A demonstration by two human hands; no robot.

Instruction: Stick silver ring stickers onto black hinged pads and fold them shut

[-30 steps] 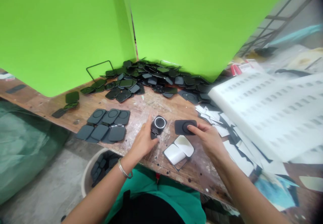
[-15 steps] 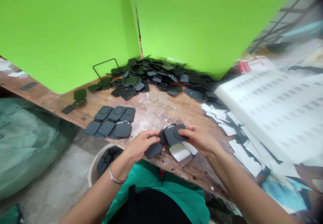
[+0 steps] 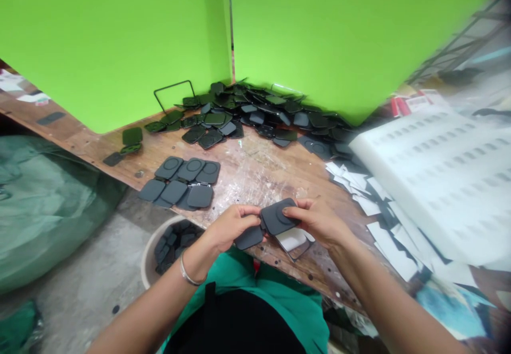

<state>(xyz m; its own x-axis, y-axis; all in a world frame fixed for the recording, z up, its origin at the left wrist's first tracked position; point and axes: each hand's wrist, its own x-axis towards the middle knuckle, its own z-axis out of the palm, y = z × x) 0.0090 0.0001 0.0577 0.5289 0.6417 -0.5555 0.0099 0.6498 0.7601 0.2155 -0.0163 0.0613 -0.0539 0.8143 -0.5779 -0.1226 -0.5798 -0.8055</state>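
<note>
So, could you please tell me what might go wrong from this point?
1. The left hand and right hand hold the dark square pad and a second pad over the bench edge; a slip could drop one toward the bucket of pads.
2. The white backing sheets lie right under the hands and might get brushed off.

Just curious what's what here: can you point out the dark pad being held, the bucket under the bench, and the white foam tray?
dark pad [image 3: 278, 217], head view, its top face
bucket [image 3: 154, 243], head view, its rim
white foam tray [image 3: 439, 173], head view, its slotted surface
</note>
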